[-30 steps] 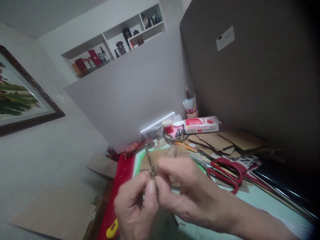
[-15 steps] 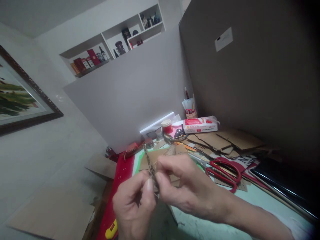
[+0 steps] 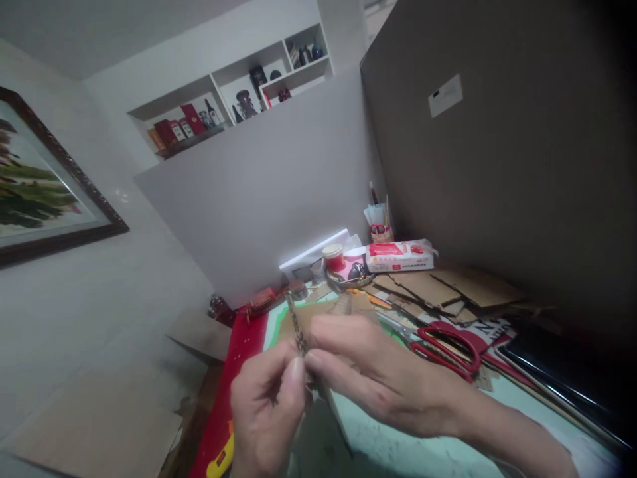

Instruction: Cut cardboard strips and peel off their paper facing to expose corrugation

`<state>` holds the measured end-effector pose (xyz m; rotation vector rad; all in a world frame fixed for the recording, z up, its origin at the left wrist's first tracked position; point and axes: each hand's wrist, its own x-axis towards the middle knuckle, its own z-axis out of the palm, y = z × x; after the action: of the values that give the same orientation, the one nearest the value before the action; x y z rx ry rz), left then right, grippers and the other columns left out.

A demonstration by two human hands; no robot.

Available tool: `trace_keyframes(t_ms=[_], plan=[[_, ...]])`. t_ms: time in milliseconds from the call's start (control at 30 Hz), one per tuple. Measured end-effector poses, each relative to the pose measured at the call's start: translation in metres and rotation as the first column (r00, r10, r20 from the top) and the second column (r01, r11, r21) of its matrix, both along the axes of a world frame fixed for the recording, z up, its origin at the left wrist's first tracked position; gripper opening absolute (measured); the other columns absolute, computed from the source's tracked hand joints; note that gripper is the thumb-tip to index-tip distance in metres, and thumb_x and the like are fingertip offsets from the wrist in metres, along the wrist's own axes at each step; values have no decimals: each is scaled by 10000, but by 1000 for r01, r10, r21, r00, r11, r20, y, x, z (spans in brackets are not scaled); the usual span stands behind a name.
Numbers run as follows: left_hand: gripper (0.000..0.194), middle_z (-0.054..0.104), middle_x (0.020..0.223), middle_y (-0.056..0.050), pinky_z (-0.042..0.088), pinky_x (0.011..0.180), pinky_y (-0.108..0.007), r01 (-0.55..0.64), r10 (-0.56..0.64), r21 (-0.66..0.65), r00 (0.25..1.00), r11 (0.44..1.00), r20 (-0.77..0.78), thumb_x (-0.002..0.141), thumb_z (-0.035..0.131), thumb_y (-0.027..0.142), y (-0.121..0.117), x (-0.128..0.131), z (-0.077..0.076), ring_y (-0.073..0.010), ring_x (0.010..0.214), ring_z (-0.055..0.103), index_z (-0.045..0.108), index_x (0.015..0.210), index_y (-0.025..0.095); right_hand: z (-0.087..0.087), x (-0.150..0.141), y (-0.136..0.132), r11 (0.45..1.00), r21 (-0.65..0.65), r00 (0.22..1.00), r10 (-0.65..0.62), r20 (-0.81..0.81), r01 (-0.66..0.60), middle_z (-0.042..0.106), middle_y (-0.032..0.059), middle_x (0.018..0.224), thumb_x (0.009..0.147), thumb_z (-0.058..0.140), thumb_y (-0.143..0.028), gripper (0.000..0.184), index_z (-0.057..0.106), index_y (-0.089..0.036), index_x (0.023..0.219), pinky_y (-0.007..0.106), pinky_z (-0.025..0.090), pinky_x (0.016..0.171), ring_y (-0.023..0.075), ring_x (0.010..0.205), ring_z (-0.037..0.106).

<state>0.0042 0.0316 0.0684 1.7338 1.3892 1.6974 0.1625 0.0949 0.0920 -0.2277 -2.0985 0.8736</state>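
Brown, ridged strip [image 3: 295, 322], apparently corrugated card, is located at the lower centre of the frame. Its visible length runs up and slightly left from the fingertips; the lower end is hidden among the fingers.

Grip: left hand [image 3: 269, 401] pinches the strip between thumb and forefinger, from the left. Right hand [image 3: 368, 368] meets it from the right, thumb and forefinger closed on it just beside the left thumb. Neither hand is clearly nearer — both are at the same spot. Grip firmness cannot be told.

Edges and room: the upper end projects free of both hands. Red border [image 3: 243, 340] runs down to the left of the left hand; yellow cutter [image 3: 221, 458] sits near it, lower left. Scissors [image 3: 450, 348] lie right of the right hand — the nearer obstacle on that side. Pale green table [image 3: 378, 438] shows below the right hand.
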Motion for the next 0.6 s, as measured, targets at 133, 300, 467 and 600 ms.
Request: trace_keyframes(t_ms=[133,300,467,600], plan=[[411,388,536,44,206,499,-297,23,-23,2,1000,1000,-9,936,546,319,2,-4,1,-114,512,300,469,549,204,-3,-2,-1,995,93,999,-18,-29,20,376,-59,713,981,466,-123,309,301,-237,745,266,292,601,116,630,354],[427,393,525,43,214,495,-297,47,-47,8,999,999,-7,933,549,321,3,-5,1,-117,510,312,473,529,204,0,0,0,998,55,1000,14,-19,-13,341,-72,686,960,471,-111,320,282,-243,738,256,282,568,106,589,316],[466,437,506,35,246,496,-301,68,-68,-5,997,998,27,928,581,417,5,-8,0,-124,503,357,496,519,209,2,2,5,998,14,998,61,9,-61,372,-54,700,973,419,-157,290,291,-243,727,261,304,574,115,614,343],[487,483,491,34,284,505,-285,97,-96,-15,993,995,64,920,596,458,6,-8,2,-118,494,390,537,507,206,3,3,7,994,-37,995,101,14,-100,467,-20,730,978,400,-175,270,343,-236,721,276,339,600,128,647,414]])
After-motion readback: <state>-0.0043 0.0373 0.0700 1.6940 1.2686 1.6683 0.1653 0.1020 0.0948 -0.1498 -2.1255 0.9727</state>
